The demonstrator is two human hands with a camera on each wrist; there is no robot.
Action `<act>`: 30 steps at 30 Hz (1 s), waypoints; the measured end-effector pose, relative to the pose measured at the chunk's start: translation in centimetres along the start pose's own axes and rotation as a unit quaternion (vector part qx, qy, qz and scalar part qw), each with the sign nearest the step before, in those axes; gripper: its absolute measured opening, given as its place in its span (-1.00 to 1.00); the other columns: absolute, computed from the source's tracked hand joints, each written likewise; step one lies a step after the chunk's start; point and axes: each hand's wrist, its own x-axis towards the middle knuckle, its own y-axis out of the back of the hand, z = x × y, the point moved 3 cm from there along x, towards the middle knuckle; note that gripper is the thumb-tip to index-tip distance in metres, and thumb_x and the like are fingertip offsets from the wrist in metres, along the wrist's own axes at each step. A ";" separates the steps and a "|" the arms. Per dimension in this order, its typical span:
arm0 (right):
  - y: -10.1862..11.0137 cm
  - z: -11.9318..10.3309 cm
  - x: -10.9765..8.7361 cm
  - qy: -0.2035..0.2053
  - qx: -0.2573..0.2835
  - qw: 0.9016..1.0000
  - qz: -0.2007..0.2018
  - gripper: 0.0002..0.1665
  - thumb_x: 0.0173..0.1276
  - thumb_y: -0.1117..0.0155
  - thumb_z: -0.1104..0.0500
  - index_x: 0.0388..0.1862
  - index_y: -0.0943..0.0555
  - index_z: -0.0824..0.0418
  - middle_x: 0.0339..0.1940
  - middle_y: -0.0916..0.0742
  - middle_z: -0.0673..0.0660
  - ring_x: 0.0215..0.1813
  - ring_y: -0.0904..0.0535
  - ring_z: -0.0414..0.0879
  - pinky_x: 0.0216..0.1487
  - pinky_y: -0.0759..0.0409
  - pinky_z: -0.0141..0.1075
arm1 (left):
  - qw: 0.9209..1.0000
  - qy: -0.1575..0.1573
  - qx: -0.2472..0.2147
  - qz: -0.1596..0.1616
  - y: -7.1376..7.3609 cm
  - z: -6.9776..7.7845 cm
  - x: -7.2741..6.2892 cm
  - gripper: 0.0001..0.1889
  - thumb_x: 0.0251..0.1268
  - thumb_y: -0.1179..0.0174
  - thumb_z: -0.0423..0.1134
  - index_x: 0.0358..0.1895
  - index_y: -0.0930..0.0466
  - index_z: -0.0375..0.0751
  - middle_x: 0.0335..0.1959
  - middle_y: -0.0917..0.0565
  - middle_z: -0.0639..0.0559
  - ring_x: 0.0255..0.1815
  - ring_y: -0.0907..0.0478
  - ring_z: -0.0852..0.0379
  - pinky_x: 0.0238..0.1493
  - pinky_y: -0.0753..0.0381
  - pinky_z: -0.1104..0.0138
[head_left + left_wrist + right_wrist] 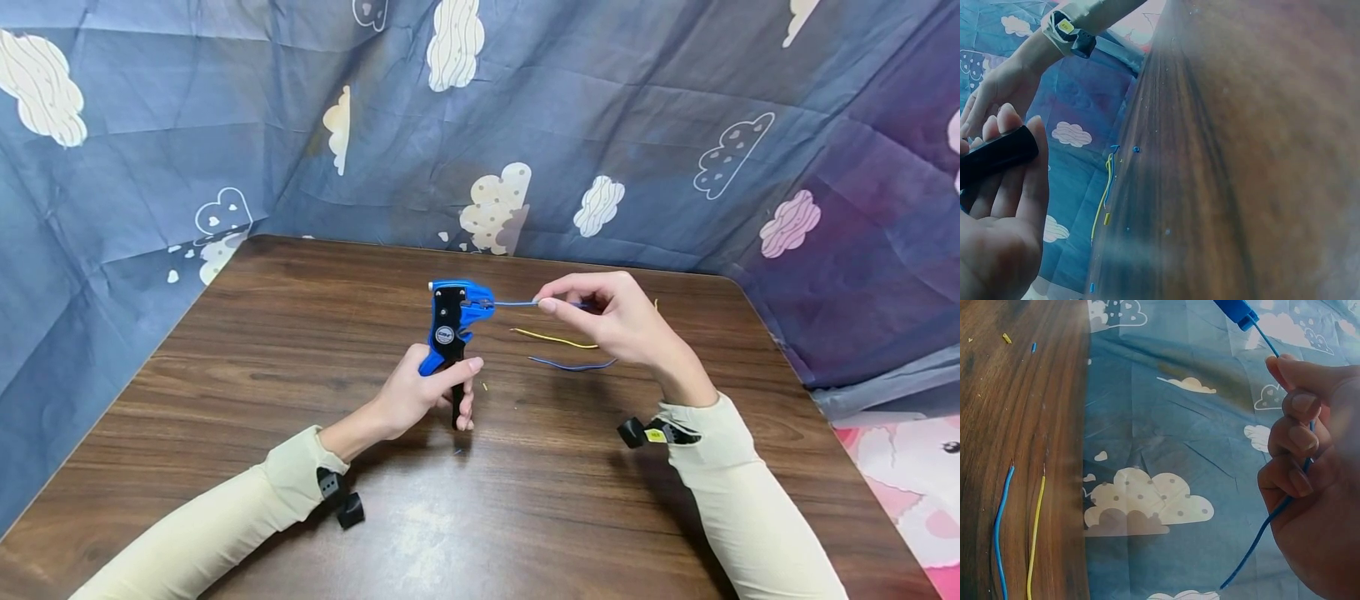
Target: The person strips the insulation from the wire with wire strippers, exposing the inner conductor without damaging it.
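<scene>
My left hand [412, 392] grips the handles of a blue and black wire stripper [448, 315], held upright above the table with its nose to the right. A blue wire [516, 304] runs from the stripper's mouth to my right hand [618, 321], which pinches it between thumb and forefinger. In the right wrist view the wire's tail [1254, 544] passes by the curled fingers and hangs free below. The wire's far end is hidden inside the tool. Below the right hand lie a yellow wire [555, 337] and a second blue wire [573, 367], with bare copper at one end of each.
Small bits of insulation lie on the wooden table [262, 375], among them a yellow piece [1007, 339] and a blue piece [1034, 347]. A blue cloth [390, 183] with cloud prints hangs behind the table's far edge.
</scene>
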 end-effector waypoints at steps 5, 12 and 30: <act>0.0 0.0 0.0 0.000 0.001 1.000 -0.006 -0.81 0.51 -0.47 0.26 -0.01 -0.84 0.01 -0.63 -0.51 -0.06 -0.58 -0.30 -0.16 -0.60 -0.20 -0.26 | 1.000 0.005 -0.004 -0.005 0.0 0.0 -0.1 -0.50 0.69 -0.19 -0.07 -0.38 -0.49 -0.47 -0.62 -0.61 -0.18 -0.68 -0.63 -0.04 -0.46 -0.83 -0.12; -0.2 0.0 0.0 -0.010 -0.004 1.000 -0.020 -0.82 0.53 -0.46 0.20 -0.01 -0.85 -0.05 -0.64 -0.53 -0.07 -0.58 -0.33 -0.17 -0.60 -0.22 -0.26 | 1.000 0.006 -0.006 0.013 0.1 -0.1 -0.4 -0.48 0.67 -0.19 -0.06 -0.43 -0.46 -0.45 -0.70 -0.57 -0.12 -0.77 -0.55 0.02 -0.64 -0.75 0.03; -0.8 -0.3 0.1 -0.008 -0.007 0.999 -0.034 -0.81 0.53 -0.47 0.18 0.03 -0.84 -0.07 -0.64 -0.53 -0.08 -0.58 -0.35 -0.18 -0.61 -0.22 -0.28 | 0.998 -0.007 0.011 0.062 0.1 -0.1 -0.6 -0.47 0.63 -0.17 -0.06 -0.52 -0.43 -0.39 -0.81 -0.49 -0.06 -0.88 -0.45 0.07 -0.78 -0.63 0.05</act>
